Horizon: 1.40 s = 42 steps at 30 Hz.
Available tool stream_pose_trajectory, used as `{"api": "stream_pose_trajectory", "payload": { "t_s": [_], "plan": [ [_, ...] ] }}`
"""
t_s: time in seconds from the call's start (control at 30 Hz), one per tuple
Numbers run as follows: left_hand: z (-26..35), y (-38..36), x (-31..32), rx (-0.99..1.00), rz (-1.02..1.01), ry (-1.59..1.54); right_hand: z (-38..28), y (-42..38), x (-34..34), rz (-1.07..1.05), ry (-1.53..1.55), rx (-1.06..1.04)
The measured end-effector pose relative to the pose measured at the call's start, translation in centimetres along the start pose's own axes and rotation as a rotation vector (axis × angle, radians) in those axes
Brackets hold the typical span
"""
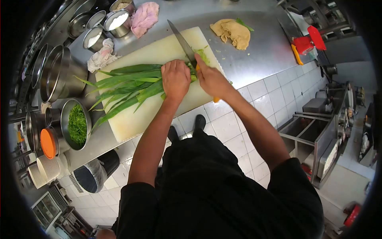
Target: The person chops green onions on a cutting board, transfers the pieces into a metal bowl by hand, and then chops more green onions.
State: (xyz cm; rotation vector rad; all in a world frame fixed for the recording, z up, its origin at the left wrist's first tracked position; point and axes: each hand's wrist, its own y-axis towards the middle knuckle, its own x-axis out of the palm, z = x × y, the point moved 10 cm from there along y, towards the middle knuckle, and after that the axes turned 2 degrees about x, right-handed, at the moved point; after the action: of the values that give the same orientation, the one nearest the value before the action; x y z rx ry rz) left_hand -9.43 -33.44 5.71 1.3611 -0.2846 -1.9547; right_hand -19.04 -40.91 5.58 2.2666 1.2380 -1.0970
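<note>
A bunch of long green onions (pixel 129 84) lies across the white cutting board (pixel 149 54), leaves toward the left. My left hand (pixel 176 78) is closed over the bunch near its right end, pressing it to the board. In my right hand (pixel 213 81) is a kitchen knife (pixel 182 43) with an orange-yellow handle, its blade pointing up and away just right of my left hand. Small cut green pieces (pixel 203 55) lie beside the blade, partly hidden by my right hand. The cut ends of the bunch are partly covered by my hands.
A metal bowl of chopped greens (pixel 77 123) stands left of the board. Metal pots (pixel 119 22) with white contents and a pink cloth (pixel 145 18) sit behind. A tan cloth (pixel 232 33) lies on the steel counter, with a red-handled object (pixel 305 43) farther right.
</note>
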Motion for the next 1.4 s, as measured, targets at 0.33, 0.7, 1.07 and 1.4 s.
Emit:
{"api": "stream_pose_trajectory", "payload": {
  "t_s": [0.33,0.7,1.07,1.4],
  "plan": [
    [-0.5,-0.1,-0.1,-0.033,0.077,-0.075,-7.2,-3.5,-4.0,-0.262,-0.207,0.288],
    [-0.2,-0.1,-0.4,0.015,0.100,-0.088,-7.8,-6.1,-2.6,-0.229,-0.184,0.300],
    [-0.6,0.1,0.1,-0.015,0.064,-0.039,-2.9,-6.5,2.9,-0.060,-0.218,0.178],
    [-0.6,-0.1,0.0,-0.005,0.074,-0.087,0.2,0.8,-0.1,-0.055,-0.122,0.151]
  ]
}}
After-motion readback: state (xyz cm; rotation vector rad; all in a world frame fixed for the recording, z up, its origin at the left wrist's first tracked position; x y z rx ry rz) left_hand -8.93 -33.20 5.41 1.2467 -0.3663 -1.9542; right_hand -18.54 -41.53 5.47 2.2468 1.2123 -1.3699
